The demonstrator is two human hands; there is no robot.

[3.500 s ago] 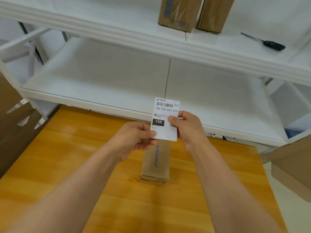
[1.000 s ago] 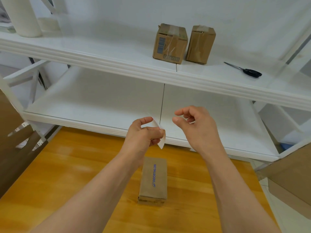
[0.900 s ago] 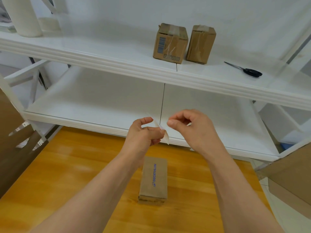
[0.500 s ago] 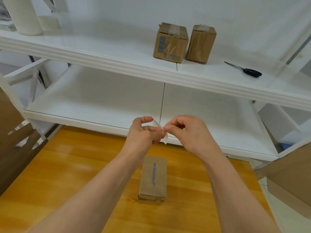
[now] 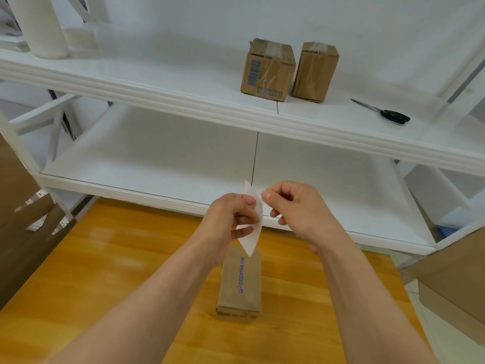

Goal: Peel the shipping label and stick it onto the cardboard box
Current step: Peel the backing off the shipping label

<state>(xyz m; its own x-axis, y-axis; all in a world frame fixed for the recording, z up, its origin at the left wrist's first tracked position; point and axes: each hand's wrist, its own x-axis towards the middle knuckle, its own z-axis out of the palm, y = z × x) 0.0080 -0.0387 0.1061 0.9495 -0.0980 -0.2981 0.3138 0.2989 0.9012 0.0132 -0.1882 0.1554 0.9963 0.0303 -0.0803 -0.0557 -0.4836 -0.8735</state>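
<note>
My left hand [image 5: 231, 219] pinches the white shipping label [image 5: 252, 236], held edge-on with its blank back towards me, above the wooden table. My right hand [image 5: 296, 208] is just right of the label, fingers curled and thumb tip close to the label's top edge; I cannot tell if it touches. Below both hands a narrow brown cardboard box [image 5: 241, 282] with blue "DECATHLON" print lies flat on the table.
A white shelf unit stands behind the orange wooden table [image 5: 118, 271]. Its upper shelf [image 5: 183, 85] carries two taped cardboard boxes [image 5: 267, 69], [image 5: 315, 70], black scissors [image 5: 388, 115] and a white roll [image 5: 39, 24]. Flattened cardboard leans at left [image 5: 21, 232] and right [image 5: 451, 290].
Earlier both hands held the label facing me. Since then the left hand turned it edge-on, and the right hand let go, came back to pinch at its top edge, and now sits slightly apart.
</note>
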